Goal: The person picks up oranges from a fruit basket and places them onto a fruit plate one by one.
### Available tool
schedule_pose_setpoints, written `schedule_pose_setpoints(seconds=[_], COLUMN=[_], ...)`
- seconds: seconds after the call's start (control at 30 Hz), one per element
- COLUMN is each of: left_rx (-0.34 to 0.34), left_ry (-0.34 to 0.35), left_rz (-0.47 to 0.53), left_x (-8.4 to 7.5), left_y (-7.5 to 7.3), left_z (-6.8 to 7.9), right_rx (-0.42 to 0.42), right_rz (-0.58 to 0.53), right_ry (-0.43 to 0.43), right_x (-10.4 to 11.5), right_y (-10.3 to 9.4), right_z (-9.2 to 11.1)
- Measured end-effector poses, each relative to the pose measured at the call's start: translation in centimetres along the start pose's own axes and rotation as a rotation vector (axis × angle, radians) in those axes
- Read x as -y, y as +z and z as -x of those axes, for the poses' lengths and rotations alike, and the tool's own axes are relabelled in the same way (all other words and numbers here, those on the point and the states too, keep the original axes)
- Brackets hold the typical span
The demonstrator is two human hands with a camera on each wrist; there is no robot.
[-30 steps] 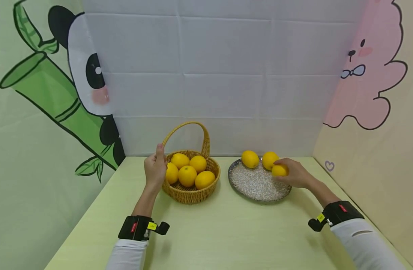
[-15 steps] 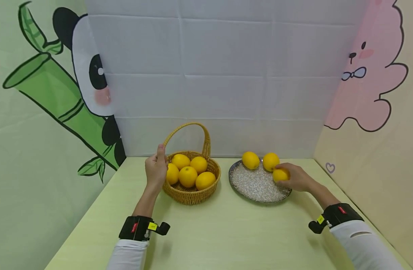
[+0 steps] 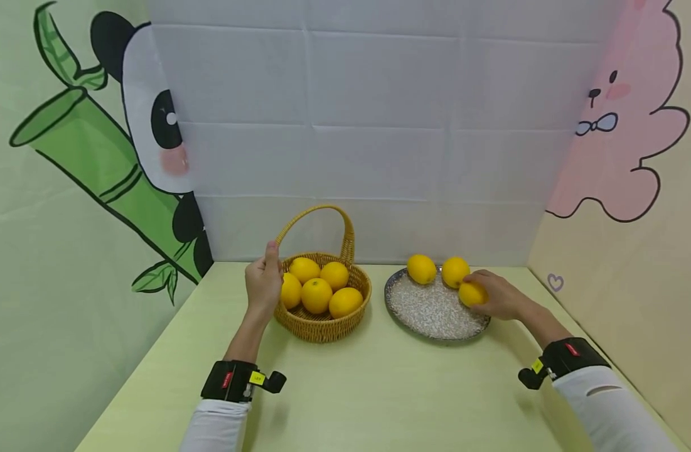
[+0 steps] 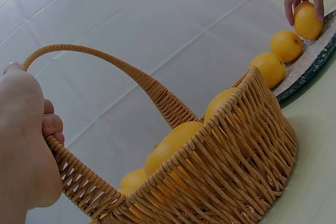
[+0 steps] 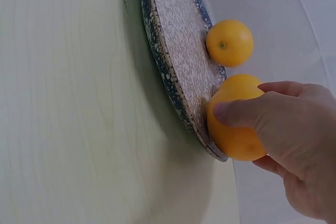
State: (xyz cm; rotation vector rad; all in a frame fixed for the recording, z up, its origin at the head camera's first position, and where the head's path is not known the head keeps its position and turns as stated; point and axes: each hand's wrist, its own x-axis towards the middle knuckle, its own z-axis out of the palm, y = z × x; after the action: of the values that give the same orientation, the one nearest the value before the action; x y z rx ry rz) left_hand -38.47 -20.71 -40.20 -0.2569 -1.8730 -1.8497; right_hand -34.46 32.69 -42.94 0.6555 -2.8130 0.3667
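The person's left grip (image 3: 263,287) is clasped round the handle (image 3: 348,242) of a wicker basket (image 3: 322,330) at its ten o'clock side; five oranges (image 3: 316,295) show inside. At the basket's three o'clock, a speckled plate (image 3: 430,311) sits on the desk (image 3: 390,395). The right grip (image 3: 500,298) pinches a single orange (image 3: 472,294) at the plate's two o'clock; two more oranges (image 3: 421,269) occupy eleven and one.

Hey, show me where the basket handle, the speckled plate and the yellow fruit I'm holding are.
Basket handle (image 4: 152,88): left wrist view, on the woven arch sloping toward the rim.
Speckled plate (image 3: 427,312): head view, on its bare upper surface.
Held yellow fruit (image 5: 236,139): right wrist view, on its uncovered skin.
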Motion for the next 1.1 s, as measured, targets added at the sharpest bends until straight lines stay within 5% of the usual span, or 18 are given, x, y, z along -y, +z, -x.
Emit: schedule_pose_setpoints(seconds=[0.47,1.1], left_rx=[-0.008,-0.009], left_ry=[0.023,0.007], left_rz=[-0.019,-0.012], left_x=[0.12,0.26], left_y=[0.03,-0.01], left_z=[-0.19,-0.42], right_rx=[-0.034,0.0], right_rz=[0.059,0.116], right_ry=[-0.095,-0.03], right_x=[-0.58,0.05], right_y=[0.29,0.44], right_z=[-0.22,-0.17])
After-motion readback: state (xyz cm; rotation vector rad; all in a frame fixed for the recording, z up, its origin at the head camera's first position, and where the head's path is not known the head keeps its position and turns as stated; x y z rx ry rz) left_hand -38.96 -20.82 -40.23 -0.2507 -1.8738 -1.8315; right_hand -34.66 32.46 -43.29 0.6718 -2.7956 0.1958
